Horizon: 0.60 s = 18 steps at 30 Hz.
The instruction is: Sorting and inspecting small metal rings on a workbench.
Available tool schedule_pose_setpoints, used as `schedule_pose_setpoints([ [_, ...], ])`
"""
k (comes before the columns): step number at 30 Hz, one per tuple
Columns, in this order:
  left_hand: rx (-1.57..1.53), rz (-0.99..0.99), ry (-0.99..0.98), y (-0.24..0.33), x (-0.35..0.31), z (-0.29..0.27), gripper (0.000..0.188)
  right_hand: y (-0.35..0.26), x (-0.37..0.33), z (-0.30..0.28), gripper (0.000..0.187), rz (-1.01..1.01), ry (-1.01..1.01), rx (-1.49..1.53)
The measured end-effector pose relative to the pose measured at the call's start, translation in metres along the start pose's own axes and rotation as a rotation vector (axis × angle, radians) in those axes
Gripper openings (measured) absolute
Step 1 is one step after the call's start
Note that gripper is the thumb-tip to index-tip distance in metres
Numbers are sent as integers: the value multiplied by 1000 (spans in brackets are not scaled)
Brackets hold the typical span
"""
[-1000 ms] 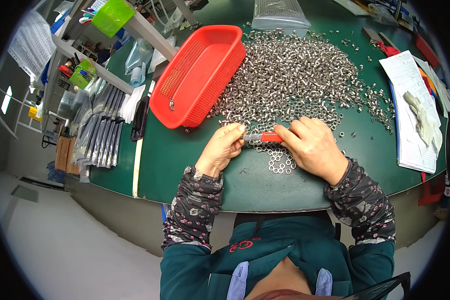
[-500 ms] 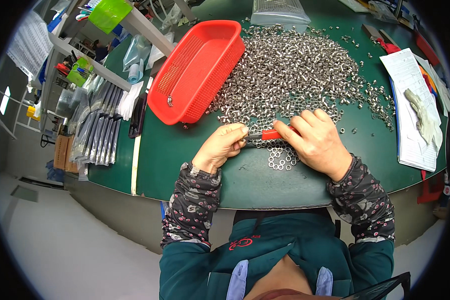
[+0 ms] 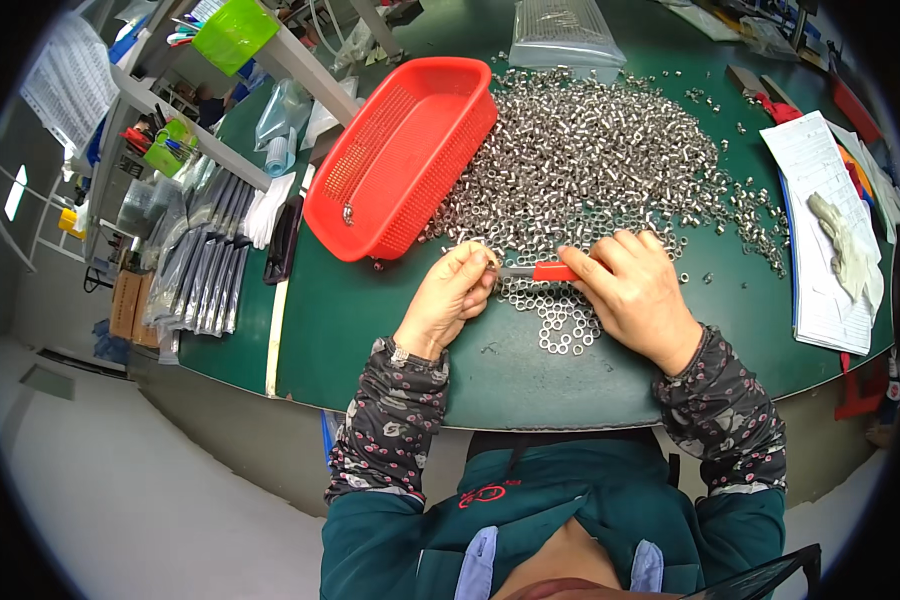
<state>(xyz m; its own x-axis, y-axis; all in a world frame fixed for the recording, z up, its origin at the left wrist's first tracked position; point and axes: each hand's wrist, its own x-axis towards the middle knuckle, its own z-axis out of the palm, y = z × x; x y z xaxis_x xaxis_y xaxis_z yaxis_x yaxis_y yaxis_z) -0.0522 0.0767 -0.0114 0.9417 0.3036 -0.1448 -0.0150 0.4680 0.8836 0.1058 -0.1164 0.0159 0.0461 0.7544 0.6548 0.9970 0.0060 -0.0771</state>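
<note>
Above the near part of the green table, my left hand (image 3: 448, 300) is closed in a pinch on a small metal ring (image 3: 491, 265), mostly covered by the fingertips. My right hand (image 3: 635, 300) grips a red-handled tool (image 3: 553, 272) with a narrow grey shaft. Its shaft points left and its tip is at the ring; whether it sits inside the ring I cannot tell. Just beyond both hands spreads a large heap of small shiny metal rings (image 3: 610, 150). Several loose rings (image 3: 567, 330) lie flat between the hands, below the tool.
A red plastic basket (image 3: 450, 165), tilted, stands left of the heap with a few metal pieces inside. Papers (image 3: 820, 290) with a pale glove (image 3: 842, 245) lie at the right. Plastic-wrapped dark parts (image 3: 205, 280) are stacked at the left; a clear bag (image 3: 567, 35) lies at the back.
The whole view has shifted slightly, so the table sits a little lower. The red handle has drawn slightly right from my left fingertips, showing more grey shaft. Both hands keep their grips.
</note>
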Motion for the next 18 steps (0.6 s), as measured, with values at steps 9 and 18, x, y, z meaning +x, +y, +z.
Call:
schedule_pose_setpoints([
  [9,-104,155,6,-2,2,0,11,-8,-5,4,22,350,-172,441],
  [18,-75,119,39,-1,2,5,11,-7,-6,7,23,377,-211,508],
])
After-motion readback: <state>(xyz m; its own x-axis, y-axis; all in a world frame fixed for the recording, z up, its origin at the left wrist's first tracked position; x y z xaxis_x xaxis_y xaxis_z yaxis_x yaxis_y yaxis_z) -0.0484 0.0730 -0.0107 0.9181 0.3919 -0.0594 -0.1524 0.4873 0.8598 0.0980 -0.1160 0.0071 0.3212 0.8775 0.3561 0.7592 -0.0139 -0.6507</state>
